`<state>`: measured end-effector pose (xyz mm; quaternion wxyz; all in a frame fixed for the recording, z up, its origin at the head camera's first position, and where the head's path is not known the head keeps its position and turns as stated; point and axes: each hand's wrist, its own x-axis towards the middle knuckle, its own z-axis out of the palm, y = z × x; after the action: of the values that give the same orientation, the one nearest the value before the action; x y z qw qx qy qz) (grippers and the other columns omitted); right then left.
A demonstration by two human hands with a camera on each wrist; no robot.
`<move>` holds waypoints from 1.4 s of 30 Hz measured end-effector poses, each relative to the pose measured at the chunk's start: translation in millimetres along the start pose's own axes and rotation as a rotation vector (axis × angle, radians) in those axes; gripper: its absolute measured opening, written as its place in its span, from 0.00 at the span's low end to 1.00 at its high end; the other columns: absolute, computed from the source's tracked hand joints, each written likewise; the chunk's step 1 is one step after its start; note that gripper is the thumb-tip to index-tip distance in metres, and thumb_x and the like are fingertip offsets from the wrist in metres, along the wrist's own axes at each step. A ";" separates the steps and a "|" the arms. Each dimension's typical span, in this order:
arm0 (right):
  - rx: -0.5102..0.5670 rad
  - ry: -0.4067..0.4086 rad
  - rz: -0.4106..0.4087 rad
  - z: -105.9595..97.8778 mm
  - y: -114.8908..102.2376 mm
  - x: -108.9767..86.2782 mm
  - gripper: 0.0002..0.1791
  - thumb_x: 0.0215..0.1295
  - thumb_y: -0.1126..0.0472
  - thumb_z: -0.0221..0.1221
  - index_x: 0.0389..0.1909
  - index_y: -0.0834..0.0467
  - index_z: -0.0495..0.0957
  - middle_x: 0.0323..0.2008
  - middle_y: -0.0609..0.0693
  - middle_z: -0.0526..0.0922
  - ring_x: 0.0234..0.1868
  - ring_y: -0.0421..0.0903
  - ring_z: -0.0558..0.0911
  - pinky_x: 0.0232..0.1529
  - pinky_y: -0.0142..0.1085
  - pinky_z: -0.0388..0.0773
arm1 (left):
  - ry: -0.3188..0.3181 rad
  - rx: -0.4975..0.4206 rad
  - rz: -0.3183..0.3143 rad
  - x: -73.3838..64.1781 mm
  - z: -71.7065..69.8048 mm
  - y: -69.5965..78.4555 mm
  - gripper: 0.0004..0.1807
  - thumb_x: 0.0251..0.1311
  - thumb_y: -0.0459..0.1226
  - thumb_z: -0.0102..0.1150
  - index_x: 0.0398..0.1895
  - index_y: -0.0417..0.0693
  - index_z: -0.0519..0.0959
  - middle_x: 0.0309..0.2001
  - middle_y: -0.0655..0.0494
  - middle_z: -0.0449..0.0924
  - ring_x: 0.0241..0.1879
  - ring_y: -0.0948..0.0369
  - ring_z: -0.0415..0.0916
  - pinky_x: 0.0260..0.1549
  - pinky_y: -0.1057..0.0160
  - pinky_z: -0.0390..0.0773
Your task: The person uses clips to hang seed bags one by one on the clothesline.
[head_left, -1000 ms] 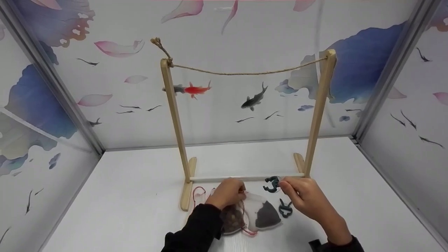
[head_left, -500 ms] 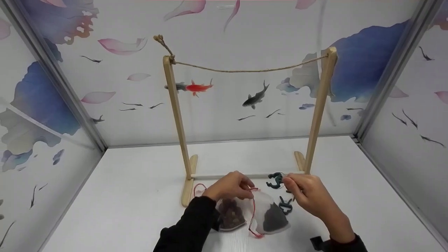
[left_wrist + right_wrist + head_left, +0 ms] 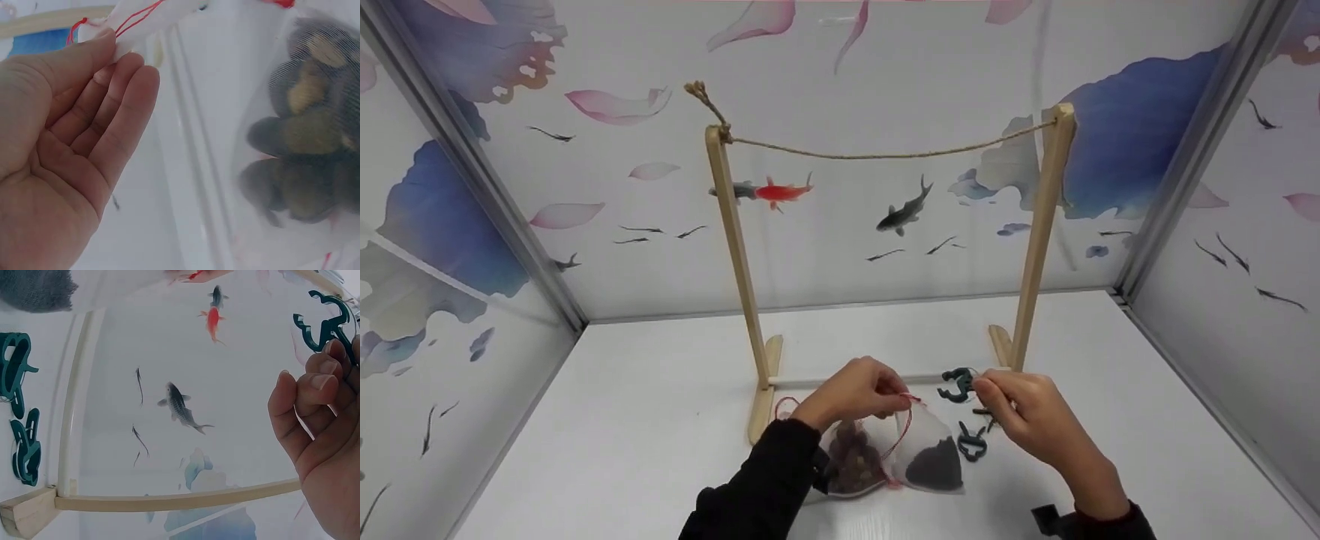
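The gauzy bag with dark filling (image 3: 934,465) hangs below the left hand (image 3: 859,394), its top pinched near the red drawstring (image 3: 138,17). Over the last second it's been drawn more upright, so bag and clip both look ready to work with; whether its base touches the tabletop (image 3: 660,420), I can't quite tell. Opposite, the right hand (image 3: 1031,409) grips the green clip (image 3: 956,385). A bag of stones (image 3: 851,469) lies alongside, two loose clips (image 3: 26,447) nearby, and the wooden frame (image 3: 739,270) stands behind, its rope (image 3: 877,157) sagging.
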<state>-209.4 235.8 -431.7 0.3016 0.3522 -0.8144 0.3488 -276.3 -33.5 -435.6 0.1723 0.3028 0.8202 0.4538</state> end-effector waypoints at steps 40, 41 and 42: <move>-0.424 0.013 -0.160 -140.4 -13.6 153.1 0.14 0.70 0.69 0.61 0.23 0.58 0.76 0.15 0.40 0.58 0.15 0.35 0.55 0.15 0.27 0.51 | 0.538 0.399 0.365 32.1 -119.3 221.7 0.09 0.69 0.38 0.64 0.44 0.41 0.87 0.35 0.54 0.88 0.31 0.63 0.81 0.31 0.71 0.75; -0.430 0.015 -0.159 -141.5 -14.2 155.1 0.13 0.70 0.69 0.61 0.23 0.59 0.76 0.15 0.40 0.58 0.15 0.35 0.55 0.15 0.27 0.51 | 0.539 0.393 0.369 32.9 -118.3 222.3 0.09 0.69 0.38 0.64 0.44 0.41 0.87 0.35 0.53 0.88 0.30 0.63 0.81 0.30 0.70 0.75; -0.438 0.019 -0.161 -142.5 -14.7 157.0 0.13 0.70 0.69 0.61 0.23 0.59 0.76 0.15 0.40 0.58 0.15 0.36 0.54 0.15 0.27 0.50 | 0.537 0.385 0.374 33.7 -117.3 223.0 0.10 0.70 0.38 0.63 0.44 0.41 0.87 0.35 0.54 0.88 0.30 0.63 0.81 0.30 0.70 0.75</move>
<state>-252.4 282.5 -228.8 0.4052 0.3391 -0.8371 0.1420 -291.3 3.7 -184.6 -0.1948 0.3442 0.8370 0.3783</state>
